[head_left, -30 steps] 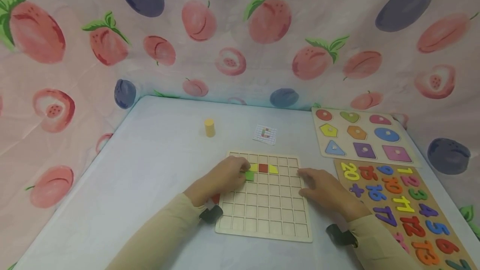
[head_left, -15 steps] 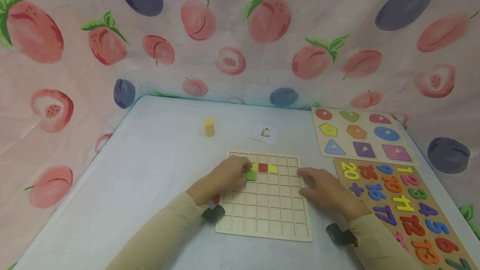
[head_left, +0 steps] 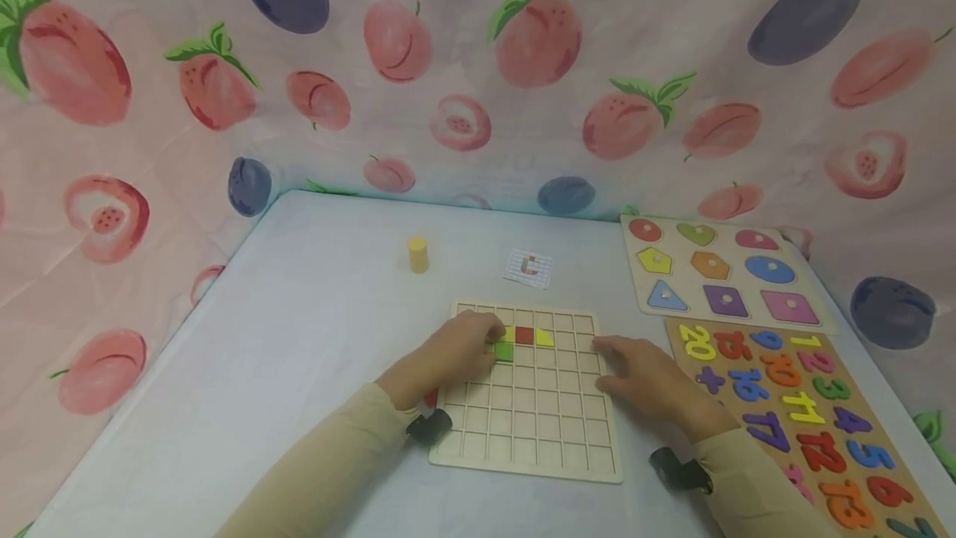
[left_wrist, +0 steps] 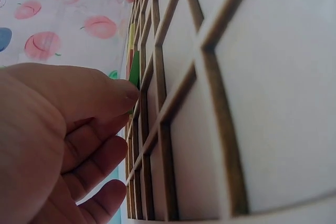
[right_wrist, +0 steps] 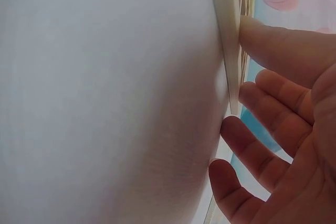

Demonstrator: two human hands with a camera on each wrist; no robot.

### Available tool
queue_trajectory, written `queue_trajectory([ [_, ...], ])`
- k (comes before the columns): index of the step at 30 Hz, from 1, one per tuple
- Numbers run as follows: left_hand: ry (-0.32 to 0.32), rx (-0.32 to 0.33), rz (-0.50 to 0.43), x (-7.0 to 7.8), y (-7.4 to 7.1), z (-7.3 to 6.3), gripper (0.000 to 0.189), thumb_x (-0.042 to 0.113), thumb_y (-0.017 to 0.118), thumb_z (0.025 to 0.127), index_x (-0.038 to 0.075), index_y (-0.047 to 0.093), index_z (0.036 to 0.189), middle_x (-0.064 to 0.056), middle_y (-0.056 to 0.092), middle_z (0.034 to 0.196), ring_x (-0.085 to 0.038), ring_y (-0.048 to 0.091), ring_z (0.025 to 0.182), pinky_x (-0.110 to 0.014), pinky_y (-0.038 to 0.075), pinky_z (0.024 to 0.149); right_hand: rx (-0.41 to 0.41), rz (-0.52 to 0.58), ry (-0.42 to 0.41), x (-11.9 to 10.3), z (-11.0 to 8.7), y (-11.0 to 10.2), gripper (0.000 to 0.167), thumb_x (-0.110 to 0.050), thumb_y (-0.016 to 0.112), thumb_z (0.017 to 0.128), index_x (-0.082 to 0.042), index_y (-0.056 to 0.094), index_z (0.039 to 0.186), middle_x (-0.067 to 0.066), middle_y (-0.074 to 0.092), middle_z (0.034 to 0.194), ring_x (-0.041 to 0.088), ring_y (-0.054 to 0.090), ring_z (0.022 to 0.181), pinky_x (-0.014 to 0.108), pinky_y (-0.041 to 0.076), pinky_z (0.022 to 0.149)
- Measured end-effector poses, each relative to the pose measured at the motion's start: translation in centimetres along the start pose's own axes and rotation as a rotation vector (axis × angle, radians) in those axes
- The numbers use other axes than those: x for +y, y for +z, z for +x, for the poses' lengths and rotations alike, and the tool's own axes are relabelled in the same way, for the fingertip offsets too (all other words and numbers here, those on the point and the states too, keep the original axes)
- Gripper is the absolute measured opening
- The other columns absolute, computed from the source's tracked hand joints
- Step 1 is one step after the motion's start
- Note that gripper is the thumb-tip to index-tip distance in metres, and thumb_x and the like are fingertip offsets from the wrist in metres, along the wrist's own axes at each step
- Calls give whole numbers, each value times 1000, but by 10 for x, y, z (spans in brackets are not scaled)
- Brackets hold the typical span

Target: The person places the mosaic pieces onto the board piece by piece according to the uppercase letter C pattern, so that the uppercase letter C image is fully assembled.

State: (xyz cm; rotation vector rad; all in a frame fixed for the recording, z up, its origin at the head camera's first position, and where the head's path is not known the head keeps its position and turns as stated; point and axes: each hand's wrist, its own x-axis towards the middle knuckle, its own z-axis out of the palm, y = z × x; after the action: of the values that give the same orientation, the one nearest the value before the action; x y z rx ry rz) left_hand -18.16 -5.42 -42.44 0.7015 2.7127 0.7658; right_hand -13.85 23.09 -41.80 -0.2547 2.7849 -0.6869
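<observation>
My left hand (head_left: 457, 354) pinches a green square tile (head_left: 504, 351) between thumb and finger over the upper left of a wooden grid board (head_left: 548, 426). In the left wrist view the green tile (left_wrist: 135, 68) stands tilted at the thumb tip, against the grid ridges. In the row behind it lie a red square tile (head_left: 524, 335) and a yellow tile (head_left: 544, 338) with a slanted side. Another yellow tile (head_left: 509, 334) is partly covered by my fingertips. My right hand (head_left: 644, 376) rests at the board's right edge, thumb and fingertips touching it, fingers loosely bent.
Behind the board are a yellow cylinder (head_left: 417, 255) and a small card (head_left: 529, 268) with a coloured pattern on a grid. A shape puzzle (head_left: 720, 272) and a number puzzle (head_left: 792, 388) lie to the right. Something red (head_left: 431, 397) shows under my left wrist.
My left hand has shifted slightly right with the green tile, which now sits more squarely over a grid cell. The right hand has stayed in place.
</observation>
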Motion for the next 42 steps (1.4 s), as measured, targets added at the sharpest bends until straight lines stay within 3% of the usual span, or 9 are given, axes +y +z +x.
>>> queue_trajectory([
  [14, 11, 5, 17, 1, -2, 0, 34, 6, 69, 88, 4, 66, 121, -6, 67, 115, -22, 59, 112, -36, 48, 98, 5, 9, -11, 1, -1, 0, 58, -20, 75, 89, -3, 55, 141, 20, 52, 144, 45, 40, 136, 61, 32, 109],
  [22, 11, -9, -58, 0, -7, -2, 38, 9, 71, 86, 3, 65, 123, -9, 66, 119, -25, 59, 116, -38, 47, 100, 5, 18, -25, 1, -2, -1, 57, -19, 74, 89, -2, 55, 140, 21, 52, 143, 45, 41, 136, 60, 32, 109],
  [29, 5, 2, -70, -6, -16, -6, 38, 11, 73, 87, 3, 65, 123, -9, 66, 120, -27, 58, 118, -39, 45, 102, 9, 19, -31, 2, -2, -1, 57, -19, 74, 89, -3, 55, 140, 21, 52, 143, 45, 41, 136, 60, 33, 109],
  [42, -68, 40, -115, -19, -26, -18, 36, 15, 71, 90, 6, 65, 124, -9, 64, 124, -25, 56, 120, -42, 43, 105, 10, 21, -31, 2, -2, -1, 57, -19, 74, 89, -3, 55, 140, 21, 52, 143, 45, 41, 136, 60, 33, 109],
])
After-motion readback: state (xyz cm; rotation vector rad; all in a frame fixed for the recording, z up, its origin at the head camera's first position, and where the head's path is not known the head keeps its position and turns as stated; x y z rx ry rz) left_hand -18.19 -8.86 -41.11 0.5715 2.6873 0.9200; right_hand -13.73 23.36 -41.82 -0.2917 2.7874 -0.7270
